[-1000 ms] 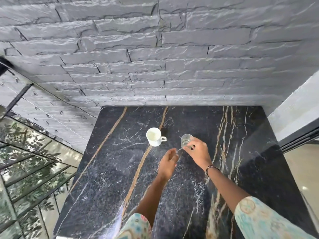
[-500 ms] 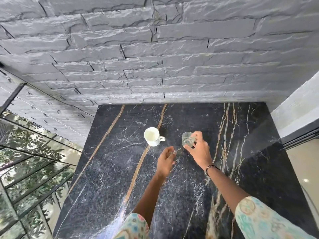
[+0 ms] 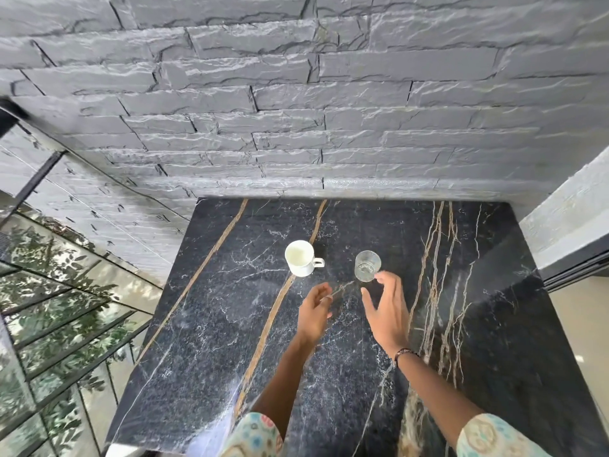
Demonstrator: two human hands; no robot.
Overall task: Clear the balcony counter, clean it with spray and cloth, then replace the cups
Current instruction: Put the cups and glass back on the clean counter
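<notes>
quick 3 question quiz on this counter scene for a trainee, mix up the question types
1. True or false: the right hand grips the clear glass.
2. Which way does the white mug handle point? A) toward the glass B) toward the stone wall
3. Fill in: both cups stand upright on the black marble ___.

Key: 1 false, its fingers are spread just short of the glass; 2 A; 3 counter.
</notes>
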